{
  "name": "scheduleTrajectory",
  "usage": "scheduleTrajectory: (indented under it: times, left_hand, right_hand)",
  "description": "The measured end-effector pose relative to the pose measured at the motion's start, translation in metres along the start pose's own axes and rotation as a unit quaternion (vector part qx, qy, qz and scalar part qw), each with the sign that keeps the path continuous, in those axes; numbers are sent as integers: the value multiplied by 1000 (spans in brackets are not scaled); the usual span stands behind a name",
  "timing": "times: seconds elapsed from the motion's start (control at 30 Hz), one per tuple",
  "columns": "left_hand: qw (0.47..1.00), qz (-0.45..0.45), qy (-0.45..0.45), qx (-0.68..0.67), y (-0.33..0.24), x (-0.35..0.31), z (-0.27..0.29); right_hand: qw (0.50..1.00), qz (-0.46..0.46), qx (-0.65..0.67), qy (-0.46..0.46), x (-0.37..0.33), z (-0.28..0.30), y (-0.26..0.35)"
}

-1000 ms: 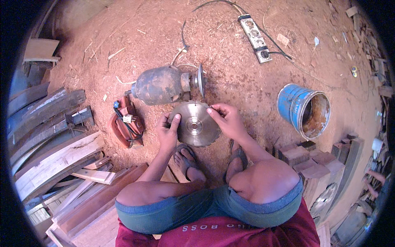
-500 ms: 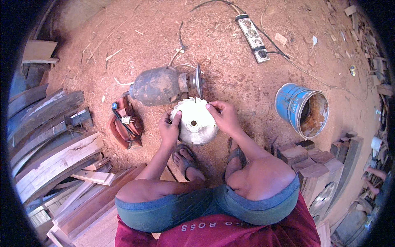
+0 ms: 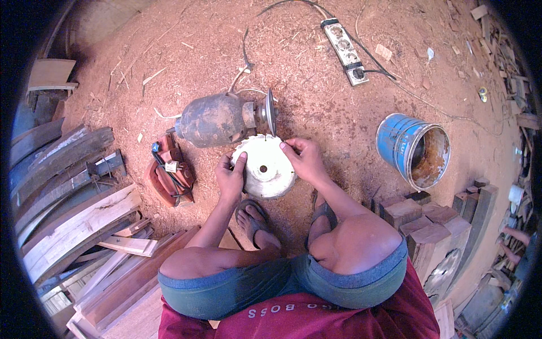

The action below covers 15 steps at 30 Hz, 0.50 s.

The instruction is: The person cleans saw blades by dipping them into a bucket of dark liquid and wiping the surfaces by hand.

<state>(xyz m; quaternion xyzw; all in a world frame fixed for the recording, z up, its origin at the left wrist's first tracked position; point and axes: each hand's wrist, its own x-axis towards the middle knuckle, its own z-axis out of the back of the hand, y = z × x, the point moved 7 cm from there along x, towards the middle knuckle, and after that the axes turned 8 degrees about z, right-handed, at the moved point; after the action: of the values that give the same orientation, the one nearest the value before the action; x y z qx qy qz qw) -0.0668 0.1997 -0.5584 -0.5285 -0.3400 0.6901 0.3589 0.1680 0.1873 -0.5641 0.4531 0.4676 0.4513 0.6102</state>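
Observation:
Between my hands is a round, shiny circular saw blade (image 3: 263, 182) with a toothed rim and a small centre hole. My left hand (image 3: 231, 176) grips its left edge, the thumb lying on the face. At the upper right edge, my right hand (image 3: 305, 157) pinches the rim between thumb and fingers. The blade's far teeth are close to a thin grinding disc (image 3: 270, 112), seen nearly edge-on, on the shaft of a worn grey electric motor (image 3: 212, 119). Whether teeth and disc touch, I cannot tell.
A red power tool (image 3: 170, 174) with its cord bundled lies left of the blade. Stacked boards (image 3: 84, 217) fill the left side. A blue bucket (image 3: 400, 144) lies tipped at the right, near wooden blocks (image 3: 432, 219). A power strip (image 3: 345, 52) and cables lie beyond the motor.
The blade has tilted slightly in my hands, and its lower face now looks paler and less mirror-like. Both hands keep the same grip.

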Motion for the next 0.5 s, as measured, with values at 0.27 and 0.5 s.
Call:
scheduleTrajectory:
  times: [0.27, 0.5]
  left_hand:
    - [1000, 9, 4, -18, 5, 5, 0]
    - [1000, 5, 0, -7, 9, 8, 2]
  right_hand:
    - [1000, 15, -1, -6, 1, 0, 3]
    - [1000, -4, -3, -3, 1, -2, -3]
